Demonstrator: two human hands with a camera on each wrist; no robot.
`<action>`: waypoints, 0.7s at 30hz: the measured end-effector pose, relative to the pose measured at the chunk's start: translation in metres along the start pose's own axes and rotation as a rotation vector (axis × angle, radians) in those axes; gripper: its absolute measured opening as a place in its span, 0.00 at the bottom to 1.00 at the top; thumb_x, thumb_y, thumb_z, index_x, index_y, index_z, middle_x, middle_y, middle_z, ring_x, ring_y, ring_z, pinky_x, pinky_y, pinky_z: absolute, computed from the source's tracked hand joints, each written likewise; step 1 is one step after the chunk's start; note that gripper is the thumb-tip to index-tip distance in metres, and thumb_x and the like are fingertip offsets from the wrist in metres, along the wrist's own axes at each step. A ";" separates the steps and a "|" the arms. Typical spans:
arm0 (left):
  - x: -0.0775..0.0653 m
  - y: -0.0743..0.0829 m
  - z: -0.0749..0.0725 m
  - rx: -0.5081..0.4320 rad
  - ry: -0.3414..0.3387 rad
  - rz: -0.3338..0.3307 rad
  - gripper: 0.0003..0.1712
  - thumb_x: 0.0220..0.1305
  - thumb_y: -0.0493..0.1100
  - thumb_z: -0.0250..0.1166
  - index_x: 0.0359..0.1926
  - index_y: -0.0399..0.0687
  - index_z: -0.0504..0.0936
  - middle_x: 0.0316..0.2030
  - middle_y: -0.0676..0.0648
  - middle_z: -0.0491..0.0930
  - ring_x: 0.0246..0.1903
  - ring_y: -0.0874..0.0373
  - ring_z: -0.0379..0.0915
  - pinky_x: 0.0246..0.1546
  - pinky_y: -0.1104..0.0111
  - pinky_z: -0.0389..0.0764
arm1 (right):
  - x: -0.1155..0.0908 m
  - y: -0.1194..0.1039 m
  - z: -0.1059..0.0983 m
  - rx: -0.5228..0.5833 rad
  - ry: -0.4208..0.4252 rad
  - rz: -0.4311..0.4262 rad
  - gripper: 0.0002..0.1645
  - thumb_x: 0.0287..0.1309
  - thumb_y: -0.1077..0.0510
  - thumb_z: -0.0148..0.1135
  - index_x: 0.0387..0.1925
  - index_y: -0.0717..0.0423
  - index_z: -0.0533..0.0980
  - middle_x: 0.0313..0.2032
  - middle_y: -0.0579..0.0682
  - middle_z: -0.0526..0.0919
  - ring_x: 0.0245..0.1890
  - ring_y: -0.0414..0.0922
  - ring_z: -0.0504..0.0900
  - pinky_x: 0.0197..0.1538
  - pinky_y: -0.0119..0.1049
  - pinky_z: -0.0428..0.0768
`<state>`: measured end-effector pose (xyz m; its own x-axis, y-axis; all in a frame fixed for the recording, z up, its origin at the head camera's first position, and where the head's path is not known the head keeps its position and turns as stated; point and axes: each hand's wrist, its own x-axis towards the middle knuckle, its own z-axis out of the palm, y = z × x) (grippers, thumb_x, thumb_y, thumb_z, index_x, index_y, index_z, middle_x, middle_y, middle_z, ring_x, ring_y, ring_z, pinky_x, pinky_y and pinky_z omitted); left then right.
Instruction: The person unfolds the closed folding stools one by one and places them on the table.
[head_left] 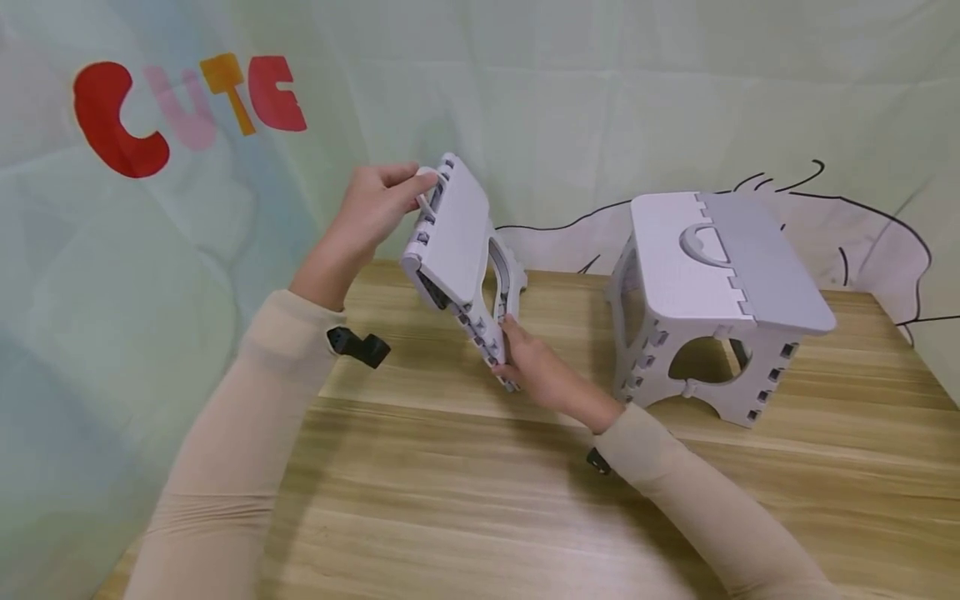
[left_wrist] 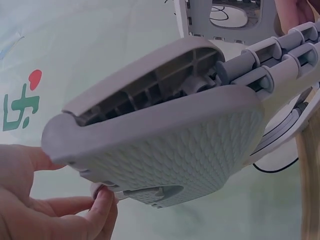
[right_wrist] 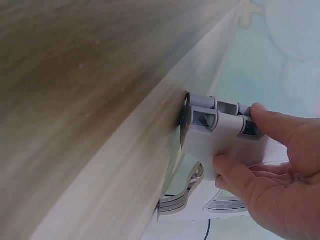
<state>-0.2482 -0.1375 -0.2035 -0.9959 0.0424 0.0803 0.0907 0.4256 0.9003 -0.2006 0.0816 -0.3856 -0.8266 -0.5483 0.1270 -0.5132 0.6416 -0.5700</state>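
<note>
A partly folded white-and-grey plastic folding stool (head_left: 457, 242) stands tilted on the wooden table, its two seat halves folded close together. My left hand (head_left: 378, 204) grips the white carry handle (head_left: 429, 190) at the upper fold of the seat. In the left wrist view, fingers curl at that handle beneath the seat panel (left_wrist: 165, 145) with its scaly texture. Lower down, my right hand (head_left: 536, 362) pinches the hinged leg edge near the tabletop. The right wrist view shows thumb and fingers on either side of this leg panel (right_wrist: 225, 135).
A second stool (head_left: 705, 258), unfolded and upright, stands to the right on the wooden table (head_left: 450, 500). Behind is a pale cloth backdrop (head_left: 540, 100) with coloured letters (head_left: 120, 121) at left. A black wrist camera (head_left: 360, 346) sticks out from the left sleeve.
</note>
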 end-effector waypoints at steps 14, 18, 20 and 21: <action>0.003 0.015 0.019 0.016 -0.008 0.042 0.35 0.73 0.53 0.60 0.73 0.44 0.64 0.68 0.46 0.69 0.61 0.55 0.72 0.65 0.66 0.67 | -0.003 0.004 -0.003 0.025 -0.009 0.018 0.49 0.65 0.59 0.63 0.73 0.77 0.46 0.70 0.73 0.58 0.69 0.60 0.63 0.69 0.47 0.65; 0.004 0.018 0.025 0.006 -0.011 0.057 0.35 0.73 0.52 0.60 0.73 0.41 0.63 0.68 0.45 0.69 0.62 0.58 0.70 0.63 0.69 0.69 | -0.004 0.006 -0.002 0.033 0.003 0.014 0.49 0.65 0.60 0.64 0.73 0.78 0.45 0.67 0.73 0.63 0.65 0.60 0.70 0.66 0.46 0.71; 0.004 0.019 0.028 0.006 -0.011 0.061 0.35 0.73 0.52 0.60 0.73 0.41 0.64 0.67 0.44 0.70 0.62 0.58 0.70 0.62 0.69 0.71 | -0.005 0.006 -0.002 0.038 0.011 0.009 0.49 0.65 0.60 0.64 0.72 0.78 0.45 0.66 0.72 0.66 0.62 0.59 0.74 0.63 0.45 0.74; 0.005 0.020 0.029 0.004 -0.011 0.065 0.35 0.73 0.51 0.60 0.73 0.41 0.64 0.67 0.44 0.71 0.62 0.58 0.70 0.62 0.69 0.71 | -0.005 0.007 -0.002 0.039 0.015 0.006 0.49 0.65 0.60 0.64 0.72 0.78 0.46 0.65 0.72 0.68 0.61 0.59 0.75 0.62 0.45 0.75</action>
<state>-0.2507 -0.1027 -0.1975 -0.9878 0.0801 0.1336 0.1551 0.4251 0.8917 -0.2001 0.0900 -0.3883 -0.8330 -0.5364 0.1355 -0.4991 0.6229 -0.6024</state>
